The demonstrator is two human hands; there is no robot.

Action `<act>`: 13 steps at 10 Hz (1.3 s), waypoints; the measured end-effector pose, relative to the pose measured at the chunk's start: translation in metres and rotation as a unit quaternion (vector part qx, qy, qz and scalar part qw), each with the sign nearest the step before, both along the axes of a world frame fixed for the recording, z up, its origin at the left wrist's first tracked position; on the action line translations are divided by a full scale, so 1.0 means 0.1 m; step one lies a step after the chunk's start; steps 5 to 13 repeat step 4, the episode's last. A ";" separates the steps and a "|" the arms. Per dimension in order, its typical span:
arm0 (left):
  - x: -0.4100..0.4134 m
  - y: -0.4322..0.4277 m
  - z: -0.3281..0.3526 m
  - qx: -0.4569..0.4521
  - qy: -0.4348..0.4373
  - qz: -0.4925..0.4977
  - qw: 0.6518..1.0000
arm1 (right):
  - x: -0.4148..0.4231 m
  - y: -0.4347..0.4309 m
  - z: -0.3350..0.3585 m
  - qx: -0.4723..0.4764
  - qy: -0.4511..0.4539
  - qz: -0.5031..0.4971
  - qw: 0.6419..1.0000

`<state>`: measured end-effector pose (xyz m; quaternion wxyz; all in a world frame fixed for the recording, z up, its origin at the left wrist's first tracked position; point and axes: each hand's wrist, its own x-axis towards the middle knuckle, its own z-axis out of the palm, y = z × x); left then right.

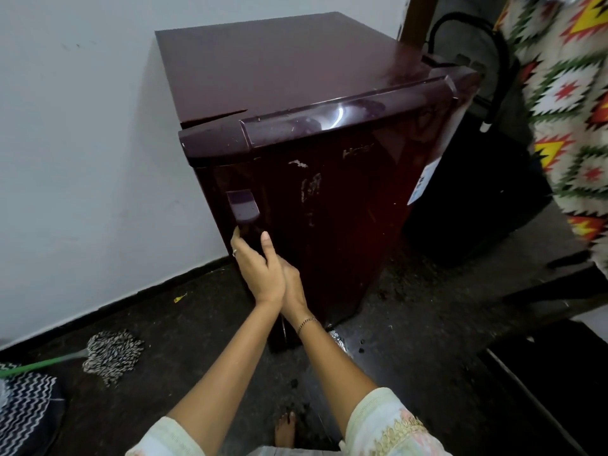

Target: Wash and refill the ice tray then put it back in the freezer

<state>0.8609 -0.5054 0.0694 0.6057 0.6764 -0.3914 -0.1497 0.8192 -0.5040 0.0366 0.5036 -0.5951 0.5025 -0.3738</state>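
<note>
The right hand (293,284) is mostly hidden behind the left hand (260,271).
</note>
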 end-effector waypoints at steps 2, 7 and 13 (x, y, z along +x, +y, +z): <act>-0.24 0.22 0.01 0.015 -0.045 -0.016 0.999 | -0.28 0.13 -0.13 0.019 0.035 -0.072 0.997; -0.56 0.37 -0.24 0.054 -0.149 -0.117 0.980 | -0.70 0.27 -0.20 -0.033 0.171 -0.133 0.976; -0.56 0.37 -0.24 0.054 -0.149 -0.117 0.980 | -0.70 0.27 -0.20 -0.033 0.171 -0.133 0.976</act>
